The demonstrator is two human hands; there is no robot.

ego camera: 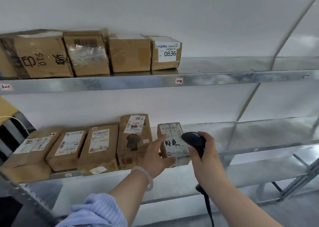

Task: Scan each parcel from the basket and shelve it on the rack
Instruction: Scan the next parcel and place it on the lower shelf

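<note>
A small brown parcel (174, 140) with white labels and black handwriting stands on the middle shelf (255, 149) of the metal rack, at the right end of a row of parcels. My left hand (158, 156) holds it, thumb under its front corner and fingers against its left side. My right hand (205, 150) grips a black barcode scanner (194, 140), whose head sits just right of the parcel's label. The scanner's cable hangs down below my wrist. The basket is out of sight.
Several taped cardboard parcels (101, 147) fill the left of the middle shelf. More boxes, one labelled 0836 (166, 53), line the upper shelf (224, 81). Both shelves are bare metal to the right. A slanted rack brace (269, 71) crosses the right side.
</note>
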